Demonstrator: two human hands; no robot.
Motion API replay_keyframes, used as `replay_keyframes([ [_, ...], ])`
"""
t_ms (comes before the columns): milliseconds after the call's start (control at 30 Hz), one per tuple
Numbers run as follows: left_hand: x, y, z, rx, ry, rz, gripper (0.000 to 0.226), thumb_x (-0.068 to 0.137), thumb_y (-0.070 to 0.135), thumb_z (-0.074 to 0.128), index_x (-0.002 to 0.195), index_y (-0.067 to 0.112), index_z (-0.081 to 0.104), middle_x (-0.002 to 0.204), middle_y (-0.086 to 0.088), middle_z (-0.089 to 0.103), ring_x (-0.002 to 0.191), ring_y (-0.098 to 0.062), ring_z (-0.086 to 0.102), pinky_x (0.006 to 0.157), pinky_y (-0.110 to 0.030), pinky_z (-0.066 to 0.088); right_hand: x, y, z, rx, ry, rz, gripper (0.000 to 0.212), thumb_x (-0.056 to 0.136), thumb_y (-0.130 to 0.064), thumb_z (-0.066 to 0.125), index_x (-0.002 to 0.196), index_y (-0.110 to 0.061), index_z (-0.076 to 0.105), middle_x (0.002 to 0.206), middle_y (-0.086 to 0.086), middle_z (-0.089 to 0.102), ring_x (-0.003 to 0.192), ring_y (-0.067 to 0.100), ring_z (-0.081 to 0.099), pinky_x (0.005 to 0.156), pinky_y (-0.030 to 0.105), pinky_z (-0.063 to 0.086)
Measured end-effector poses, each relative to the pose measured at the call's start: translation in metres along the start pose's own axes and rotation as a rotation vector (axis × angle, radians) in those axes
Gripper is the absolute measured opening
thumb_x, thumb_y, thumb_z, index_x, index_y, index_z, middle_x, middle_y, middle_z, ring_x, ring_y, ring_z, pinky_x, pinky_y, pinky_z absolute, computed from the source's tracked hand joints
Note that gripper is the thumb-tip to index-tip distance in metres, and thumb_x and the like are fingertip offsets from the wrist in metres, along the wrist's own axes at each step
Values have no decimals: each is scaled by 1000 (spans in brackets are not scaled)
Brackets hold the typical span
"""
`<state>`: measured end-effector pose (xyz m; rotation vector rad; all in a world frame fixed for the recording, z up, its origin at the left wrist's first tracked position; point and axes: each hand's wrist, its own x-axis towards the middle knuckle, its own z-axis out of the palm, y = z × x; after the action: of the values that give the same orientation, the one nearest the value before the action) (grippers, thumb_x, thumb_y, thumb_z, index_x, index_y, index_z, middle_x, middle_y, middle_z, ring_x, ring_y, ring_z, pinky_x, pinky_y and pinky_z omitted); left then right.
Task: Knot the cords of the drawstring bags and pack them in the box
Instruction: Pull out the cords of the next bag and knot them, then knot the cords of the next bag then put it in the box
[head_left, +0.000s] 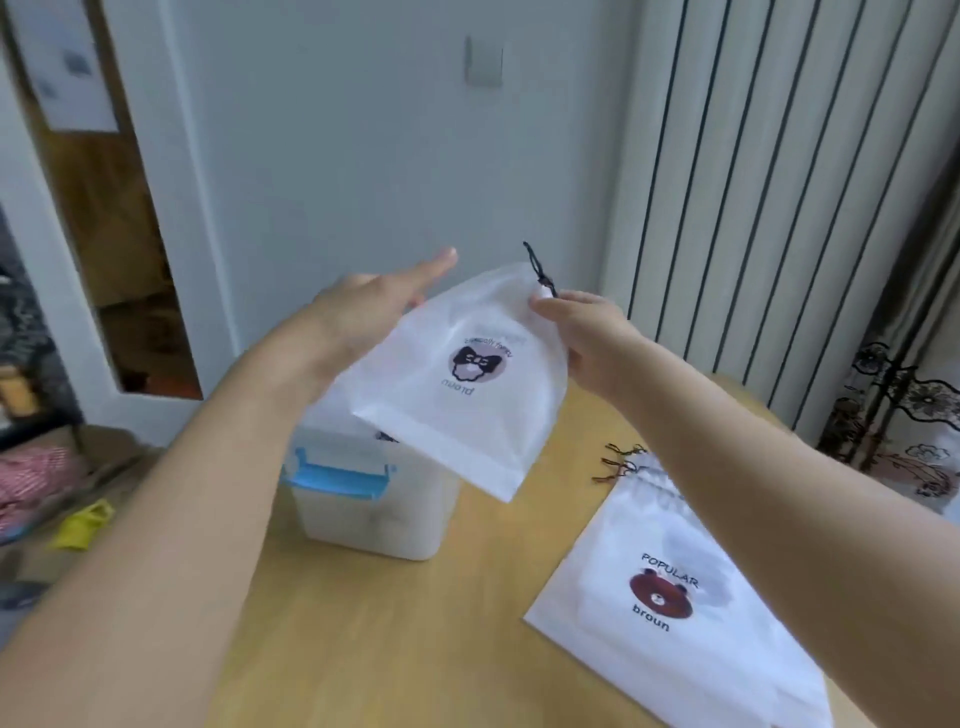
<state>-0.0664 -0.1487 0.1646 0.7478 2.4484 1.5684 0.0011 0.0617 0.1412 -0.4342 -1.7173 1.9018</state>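
2 bag groups; wooden table (415, 649), grey wall (337, 156), striped curtain (779, 182).

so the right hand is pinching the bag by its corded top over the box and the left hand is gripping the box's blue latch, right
Not quite. The head view shows the left hand open with fingers straight, behind the held bag, not gripping the blue latch on the box. The right hand does pinch the bag by its corded top over the box.
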Motion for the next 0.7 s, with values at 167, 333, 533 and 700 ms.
replay_keyframes([
  [167, 35, -65, -13, 423, 320, 74, 50, 86, 13, 66, 133, 20, 48, 114, -8, 65, 95, -27, 60, 75, -33, 46, 37, 19, 63, -317, -2, -18, 66, 92, -44, 70, 146, -11, 49, 142, 9, 56, 117, 28, 62, 101, 40, 52],
  [333, 62, -102, -22, 722, 400, 109, 39, 91, -1, 53, 123, 18, 44, 106, -12, 61, 86, -32, 52, 70, -36, 41, 12, 46, 79, -804, -246, -392, 20, 96, -32, 66, 105, -17, 75, 101, -5, 73, 93, 12, 66, 78, 25, 46],
  [533, 66, -85, 0, 1266, -24, 191, 43, 85, 45, 71, 119, 21, 64, 140, -2, 43, 128, -30, 40, 92, -39, 45, -4, 60, 38, -715, -311, -452, 29, 101, -33, 58, 89, -16, 78, 85, -8, 77, 85, 7, 72, 84, 32, 56],
  [700, 77, -89, 18, 1260, -580, -174, 54, 80, 46, 62, 130, 45, 40, 134, 6, 49, 117, -23, 51, 101, -39, 43, 1, 81, -42, -806, -138, -303, 21, 94, -28, 67, 83, -13, 76, 77, 0, 73, 75, 19, 68, 77, 39, 57],
])
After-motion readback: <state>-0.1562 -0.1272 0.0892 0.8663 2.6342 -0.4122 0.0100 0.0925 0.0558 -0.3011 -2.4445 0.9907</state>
